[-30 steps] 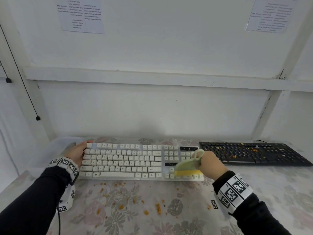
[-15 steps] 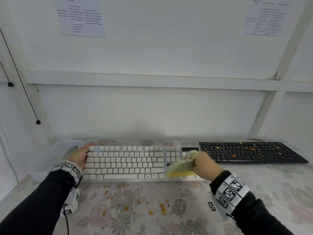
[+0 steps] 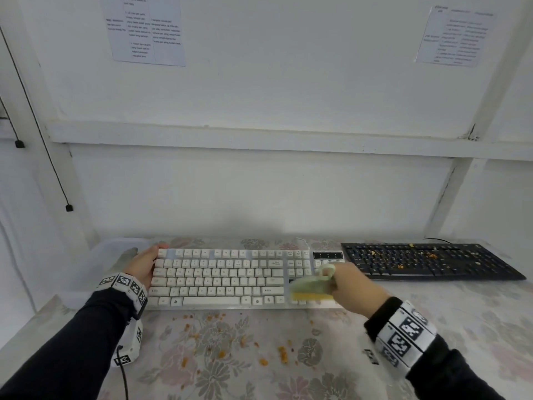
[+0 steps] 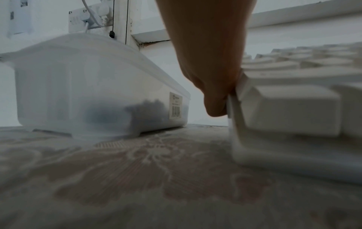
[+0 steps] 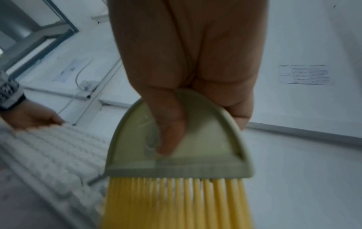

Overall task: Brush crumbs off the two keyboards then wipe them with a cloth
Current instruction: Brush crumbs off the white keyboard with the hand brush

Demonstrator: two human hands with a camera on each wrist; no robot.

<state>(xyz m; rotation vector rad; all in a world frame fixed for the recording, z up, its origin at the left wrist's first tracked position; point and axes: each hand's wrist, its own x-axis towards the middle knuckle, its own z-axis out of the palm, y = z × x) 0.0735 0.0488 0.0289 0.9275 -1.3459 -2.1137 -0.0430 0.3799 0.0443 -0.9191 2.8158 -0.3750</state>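
A white keyboard (image 3: 225,277) lies on the floral tablecloth. My left hand (image 3: 144,265) holds its left end, thumb on the top corner (image 4: 215,96). My right hand (image 3: 350,287) grips a pale green brush (image 3: 313,285) with yellow bristles (image 5: 176,201), which sit on the number pad at the keyboard's right end. In the right wrist view my thumb (image 5: 168,127) presses the brush's flat back (image 5: 205,139). A black keyboard (image 3: 427,261) strewn with orange crumbs lies to the right. Orange crumbs (image 3: 222,353) lie on the cloth in front of the white keyboard.
A translucent plastic box (image 3: 101,255) stands just left of the white keyboard, a dark shape inside it (image 4: 137,111). The white wall runs close behind both keyboards. A black cord (image 3: 43,134) hangs at the left. Papers (image 3: 147,33) are stuck to the wall.
The brush and my right hand have shifted slightly left along the bottom right of the white keyboard. My left hand has stayed on the keyboard's left end.
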